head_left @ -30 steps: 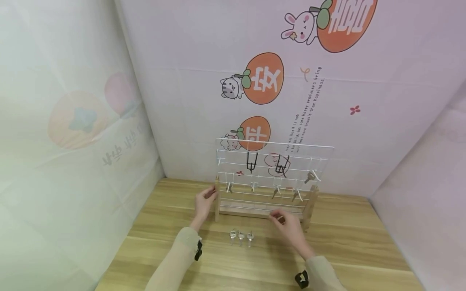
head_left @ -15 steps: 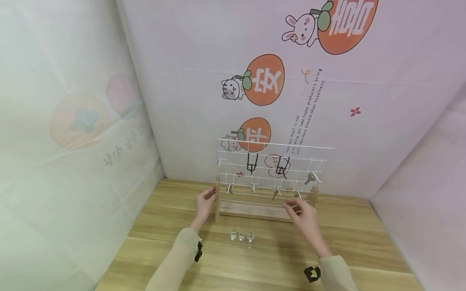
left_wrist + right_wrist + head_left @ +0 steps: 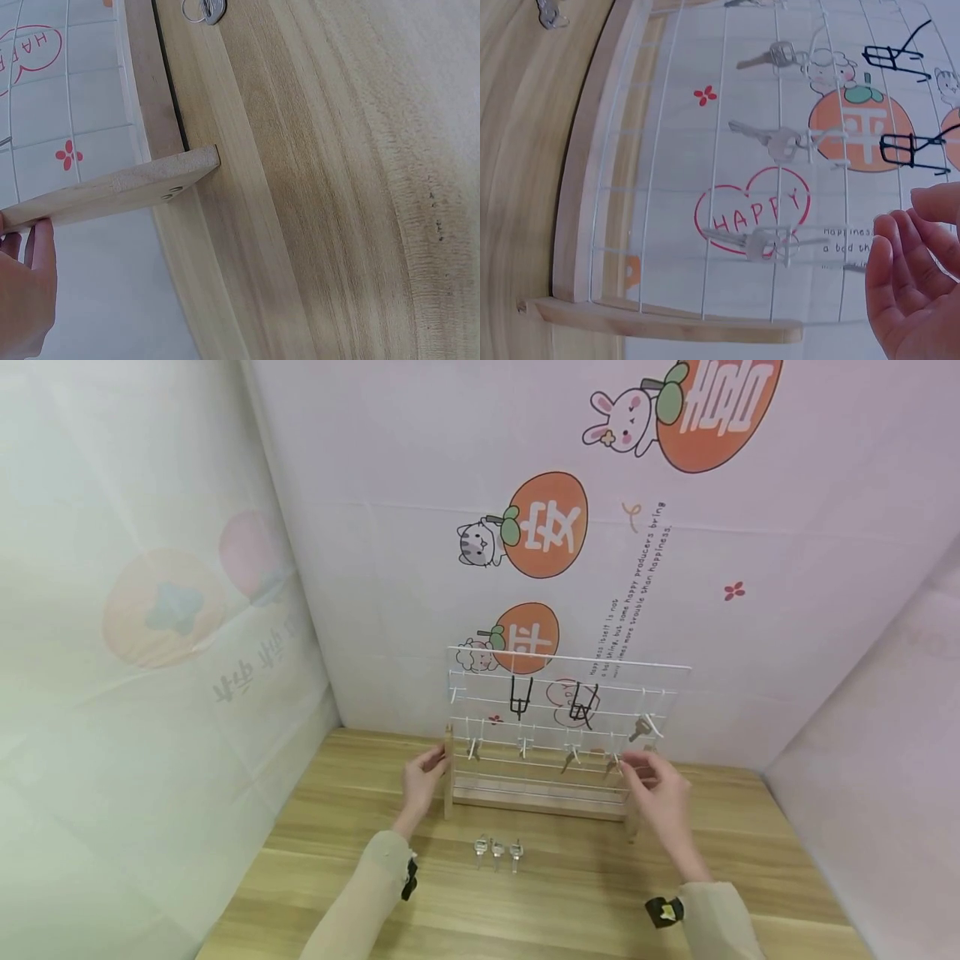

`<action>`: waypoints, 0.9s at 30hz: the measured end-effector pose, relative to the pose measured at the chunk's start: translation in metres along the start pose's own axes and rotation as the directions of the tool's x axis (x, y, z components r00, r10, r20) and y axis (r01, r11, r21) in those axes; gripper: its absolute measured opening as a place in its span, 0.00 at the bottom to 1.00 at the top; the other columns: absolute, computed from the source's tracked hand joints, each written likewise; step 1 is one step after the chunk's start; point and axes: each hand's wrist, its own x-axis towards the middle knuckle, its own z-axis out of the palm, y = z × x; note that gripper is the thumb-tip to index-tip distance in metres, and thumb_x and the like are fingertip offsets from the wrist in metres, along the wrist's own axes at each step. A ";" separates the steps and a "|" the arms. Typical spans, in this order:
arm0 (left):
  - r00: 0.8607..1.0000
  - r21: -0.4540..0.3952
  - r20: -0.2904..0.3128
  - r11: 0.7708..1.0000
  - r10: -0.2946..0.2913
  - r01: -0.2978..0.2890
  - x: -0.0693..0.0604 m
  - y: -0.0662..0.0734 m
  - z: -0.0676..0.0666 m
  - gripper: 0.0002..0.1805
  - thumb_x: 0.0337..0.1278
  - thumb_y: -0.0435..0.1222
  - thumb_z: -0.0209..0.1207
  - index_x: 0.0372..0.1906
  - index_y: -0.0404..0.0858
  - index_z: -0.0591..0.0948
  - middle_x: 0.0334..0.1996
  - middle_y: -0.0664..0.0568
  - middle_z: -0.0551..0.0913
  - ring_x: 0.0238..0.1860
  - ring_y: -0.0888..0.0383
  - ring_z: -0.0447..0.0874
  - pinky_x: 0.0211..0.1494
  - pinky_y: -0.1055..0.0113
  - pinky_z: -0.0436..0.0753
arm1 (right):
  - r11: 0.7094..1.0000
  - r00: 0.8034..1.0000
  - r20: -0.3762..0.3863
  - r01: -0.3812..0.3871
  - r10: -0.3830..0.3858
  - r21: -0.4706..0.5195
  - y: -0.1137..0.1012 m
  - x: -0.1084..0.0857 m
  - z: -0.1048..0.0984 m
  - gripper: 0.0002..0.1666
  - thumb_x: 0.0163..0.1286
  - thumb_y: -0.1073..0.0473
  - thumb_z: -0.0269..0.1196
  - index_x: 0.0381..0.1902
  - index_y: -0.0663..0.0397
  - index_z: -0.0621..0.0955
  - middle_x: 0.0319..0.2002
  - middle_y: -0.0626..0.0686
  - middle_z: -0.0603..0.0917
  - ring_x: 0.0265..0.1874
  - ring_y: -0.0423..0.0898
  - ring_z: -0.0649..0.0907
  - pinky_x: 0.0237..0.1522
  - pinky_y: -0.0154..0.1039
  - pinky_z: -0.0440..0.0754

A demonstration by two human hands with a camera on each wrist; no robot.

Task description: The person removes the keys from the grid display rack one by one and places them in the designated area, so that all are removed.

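Observation:
A white wire grid rack [image 3: 540, 781] on a wooden stand holds several hanging keys. My left hand [image 3: 420, 785] grips the stand's left wooden upright [image 3: 448, 785]; in the left wrist view, its fingers [image 3: 43, 247] lie against that board. My right hand [image 3: 663, 797] hovers before the rack's right side, near a hanging key [image 3: 610, 767]. In the right wrist view, this hand [image 3: 922, 277] has loosely bent fingers, and I see nothing between them. Other keys hang on white hooks, among them a middle key [image 3: 784, 142] and an upper right key [image 3: 641, 728].
Three keys [image 3: 497, 852] lie in a row on the wooden table [image 3: 540, 910] before the rack. Two black wire hooks [image 3: 521, 697] sit high on the grid. Behind stands a white printed backdrop [image 3: 405, 577], with a pale sheet [image 3: 172, 735] on the left.
My right hand has moved up and to the right, from the rack's lower bar to near the right-hand hanging keys. The left hand stays on the upright, and the three table keys stay put.

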 end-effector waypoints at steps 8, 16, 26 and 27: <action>1.000 -0.011 0.003 1.000 -0.012 0.012 0.000 -0.001 0.000 0.18 0.58 0.26 0.64 0.55 0.29 0.81 0.55 0.34 0.83 0.56 0.39 0.84 0.54 0.69 0.88 | 0.999 0.996 -0.068 -0.053 0.053 -0.003 0.009 0.012 -0.011 0.09 0.66 0.66 0.65 0.42 0.66 0.84 0.38 0.65 0.88 0.28 0.16 0.76 0.31 0.10 0.77; 1.000 0.000 0.002 1.000 -0.011 0.011 0.000 0.000 0.000 0.18 0.59 0.26 0.63 0.55 0.29 0.81 0.55 0.34 0.83 0.56 0.40 0.84 0.53 0.69 0.88 | 0.998 0.988 -0.141 -0.065 0.064 -0.006 0.015 0.025 -0.017 0.11 0.67 0.65 0.65 0.43 0.69 0.83 0.38 0.68 0.88 0.27 0.13 0.74 0.31 0.09 0.75; 1.000 -0.015 0.008 1.000 0.011 -0.011 0.000 -0.002 -0.001 0.18 0.60 0.28 0.64 0.55 0.30 0.81 0.55 0.34 0.83 0.56 0.39 0.84 0.55 0.66 0.88 | 0.993 0.982 -0.161 -0.110 0.102 -0.042 0.017 0.035 -0.017 0.14 0.69 0.61 0.64 0.47 0.66 0.83 0.41 0.65 0.88 0.28 0.13 0.73 0.32 0.07 0.73; 1.000 -0.016 0.009 1.000 0.014 -0.013 0.000 -0.002 -0.001 0.18 0.60 0.28 0.64 0.55 0.30 0.81 0.55 0.34 0.83 0.56 0.39 0.84 0.55 0.65 0.88 | 0.992 0.981 -0.158 -0.120 0.112 -0.041 0.018 0.036 -0.017 0.14 0.69 0.61 0.64 0.47 0.66 0.82 0.42 0.65 0.88 0.28 0.13 0.73 0.32 0.07 0.73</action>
